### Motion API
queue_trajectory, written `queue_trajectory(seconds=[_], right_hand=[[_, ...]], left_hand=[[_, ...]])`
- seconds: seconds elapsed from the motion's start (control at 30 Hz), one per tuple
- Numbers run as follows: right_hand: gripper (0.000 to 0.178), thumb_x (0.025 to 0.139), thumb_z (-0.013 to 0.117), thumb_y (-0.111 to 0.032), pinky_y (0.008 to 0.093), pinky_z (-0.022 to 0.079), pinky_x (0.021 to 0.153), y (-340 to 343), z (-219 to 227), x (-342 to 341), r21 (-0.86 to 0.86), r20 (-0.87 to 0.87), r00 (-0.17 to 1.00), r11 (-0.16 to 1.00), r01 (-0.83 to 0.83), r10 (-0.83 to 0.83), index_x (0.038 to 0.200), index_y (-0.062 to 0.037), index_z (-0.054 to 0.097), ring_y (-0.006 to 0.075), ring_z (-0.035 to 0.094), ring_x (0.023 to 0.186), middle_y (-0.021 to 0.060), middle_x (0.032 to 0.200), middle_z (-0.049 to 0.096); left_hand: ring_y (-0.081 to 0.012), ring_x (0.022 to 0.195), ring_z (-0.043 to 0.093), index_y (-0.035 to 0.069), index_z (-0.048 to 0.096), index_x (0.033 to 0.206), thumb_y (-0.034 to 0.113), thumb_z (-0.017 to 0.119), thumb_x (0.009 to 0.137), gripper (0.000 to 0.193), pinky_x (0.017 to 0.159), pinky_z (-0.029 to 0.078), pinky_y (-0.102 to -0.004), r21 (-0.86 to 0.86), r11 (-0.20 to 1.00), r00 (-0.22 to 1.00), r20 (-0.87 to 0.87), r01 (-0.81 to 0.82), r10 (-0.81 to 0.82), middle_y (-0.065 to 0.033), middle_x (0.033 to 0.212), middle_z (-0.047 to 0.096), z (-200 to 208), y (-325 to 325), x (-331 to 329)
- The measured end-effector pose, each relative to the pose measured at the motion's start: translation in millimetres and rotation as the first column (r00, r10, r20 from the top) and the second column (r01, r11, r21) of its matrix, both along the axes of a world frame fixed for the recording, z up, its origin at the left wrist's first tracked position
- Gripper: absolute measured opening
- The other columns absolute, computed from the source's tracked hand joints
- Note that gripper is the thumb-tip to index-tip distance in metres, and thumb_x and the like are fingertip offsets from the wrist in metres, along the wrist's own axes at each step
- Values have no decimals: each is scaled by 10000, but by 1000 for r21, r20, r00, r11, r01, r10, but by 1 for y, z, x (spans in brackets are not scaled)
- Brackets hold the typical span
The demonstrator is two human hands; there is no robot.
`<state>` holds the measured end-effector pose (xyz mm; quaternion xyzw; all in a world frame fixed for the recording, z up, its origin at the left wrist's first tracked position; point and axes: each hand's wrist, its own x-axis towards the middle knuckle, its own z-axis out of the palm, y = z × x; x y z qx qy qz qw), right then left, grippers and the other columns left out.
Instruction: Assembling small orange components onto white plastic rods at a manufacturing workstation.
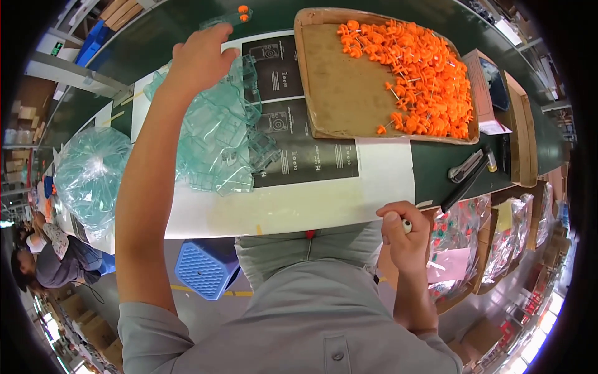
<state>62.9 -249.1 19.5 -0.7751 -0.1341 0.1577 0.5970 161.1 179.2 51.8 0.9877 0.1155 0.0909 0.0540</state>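
Observation:
My left hand [202, 59] reaches to the far left of the table, thumb apart from the fingers. Its fingertips are at the edge of a clear plastic piece [215, 22] with two orange knobs [243, 13] at its right end. Below that hand lies a heap of clear greenish plastic parts [215, 137]. My right hand [405, 240] is closed at the table's front edge around a slim tool with a white round end [407, 225]; the rest of it is mostly hidden. A cardboard tray [330, 75] holds many orange plastic knobs [423, 75], some with metal pins.
A bag of clear greenish parts [93, 177] stands at left. To the right lie a utility knife [466, 166], a long black tool [464, 185] and a pink-white box [483, 93]. Boxes of bagged parts [458, 243] stand front right. A blue stool [205, 269] is below the table.

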Motion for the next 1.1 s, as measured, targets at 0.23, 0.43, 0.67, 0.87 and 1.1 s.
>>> queue_trajectory(seconds=[0.23,0.43,0.67,0.87,1.1], right_hand=[[208,1027,579,-162,211,352,503,6,9,15,19,31,999,1000,14,-15,958,15,662,37,457,537,-17,633,534],[170,986,652,-153,216,431,620,-5,17,4,-131,20,1000,991,3,0,980,9,702,52,541,683,7,765,641],[160,992,642,-138,203,377,555,1,5,1,18,-34,998,998,57,-56,980,12,697,30,477,608,-24,702,587],[136,970,667,-125,213,437,654,-4,14,19,-50,142,989,997,50,-43,956,2,714,49,536,714,-11,776,645],[162,909,723,-164,271,485,702,4,36,105,-352,377,923,910,218,-75,965,-12,722,114,619,770,32,823,692]], left_hand=[[-296,1255,576,126,556,1306,196,647,907,415,920,487,-517,147,980,933,-314,-134,175,-113,1274,656,9,-44,-26],[-285,1256,568,114,566,1281,-116,551,805,529,1095,365,-496,161,913,927,-85,374,-365,-119,1261,648,4,-35,-86],[-299,1277,546,87,553,1327,-168,548,768,615,1139,314,-511,68,851,847,-164,521,-505,-143,1282,621,11,-41,-78],[-304,1145,604,30,533,1318,-80,634,823,517,1000,474,-442,-247,887,852,463,389,-245,-167,1225,602,31,-54,-129],[-325,1127,599,13,567,1191,-42,672,767,441,937,499,-409,-806,495,941,330,325,-81,-166,1126,593,-46,-167,-192]])
